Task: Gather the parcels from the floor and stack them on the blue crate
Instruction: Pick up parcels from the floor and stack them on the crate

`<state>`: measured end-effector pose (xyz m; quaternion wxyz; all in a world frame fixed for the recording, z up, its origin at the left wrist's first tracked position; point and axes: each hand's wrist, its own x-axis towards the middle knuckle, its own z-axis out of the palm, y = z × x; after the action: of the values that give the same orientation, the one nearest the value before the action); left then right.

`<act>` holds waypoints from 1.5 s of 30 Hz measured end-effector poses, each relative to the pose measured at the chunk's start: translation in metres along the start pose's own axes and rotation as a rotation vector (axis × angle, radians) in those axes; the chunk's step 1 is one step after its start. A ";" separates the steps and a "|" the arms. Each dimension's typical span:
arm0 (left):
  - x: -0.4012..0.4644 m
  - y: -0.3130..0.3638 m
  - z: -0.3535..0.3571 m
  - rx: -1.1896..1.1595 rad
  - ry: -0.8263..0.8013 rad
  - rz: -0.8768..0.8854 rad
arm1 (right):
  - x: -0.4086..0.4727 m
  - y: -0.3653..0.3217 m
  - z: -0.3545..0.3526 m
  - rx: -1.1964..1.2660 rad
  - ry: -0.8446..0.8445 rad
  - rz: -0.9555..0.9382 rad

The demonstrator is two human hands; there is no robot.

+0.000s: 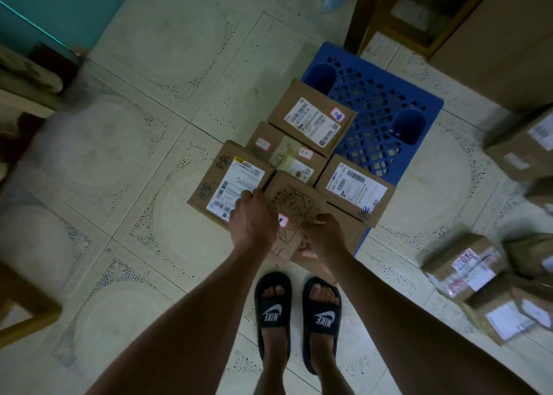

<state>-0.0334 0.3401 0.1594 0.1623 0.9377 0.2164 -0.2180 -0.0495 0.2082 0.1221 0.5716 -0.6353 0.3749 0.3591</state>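
Observation:
A blue lattice crate [380, 116] lies on the tiled floor ahead of my feet. Several cardboard parcels rest on its near half: a labelled one at the back [311, 118], a taped one [287, 152], one on the left [230, 182] and one on the right [356, 188]. Both hands hold a cartoon-printed parcel [294, 207] at the stack's near side. My left hand [254, 218] grips its left edge. My right hand [324, 236] grips its near right corner.
More parcels [466, 266] lie in a heap on the floor at the right, others further back [520, 152]. A wooden shelf unit [419, 14] stands behind the crate. Furniture edges sit at the left [27, 77]. My sandalled feet [296, 317] stand just before the crate.

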 end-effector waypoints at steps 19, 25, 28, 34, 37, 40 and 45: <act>-0.044 0.075 0.022 -0.013 -0.146 0.468 | -0.071 0.043 -0.133 0.120 0.426 0.038; -0.097 0.129 0.053 -0.002 -0.236 0.657 | -0.109 0.097 -0.233 0.178 0.580 0.084; -0.132 0.171 0.067 0.005 -0.266 0.654 | -0.130 0.133 -0.293 0.216 0.625 0.115; -0.223 0.274 0.132 0.180 -0.248 0.667 | -0.155 0.212 -0.426 0.360 0.649 0.119; -0.287 0.329 0.188 0.152 -0.306 0.655 | -0.172 0.265 -0.489 0.467 0.657 0.156; -0.356 0.380 0.241 0.166 -0.376 0.706 | -0.192 0.313 -0.545 0.554 0.653 0.192; -0.471 0.464 0.325 0.196 -0.502 0.852 | -0.217 0.382 -0.631 0.658 0.715 0.194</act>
<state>-0.3051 -0.3433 0.2052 0.1951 0.8723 -0.2527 -0.3704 -0.4704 -0.4310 0.1955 0.5414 -0.4670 0.6984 0.0329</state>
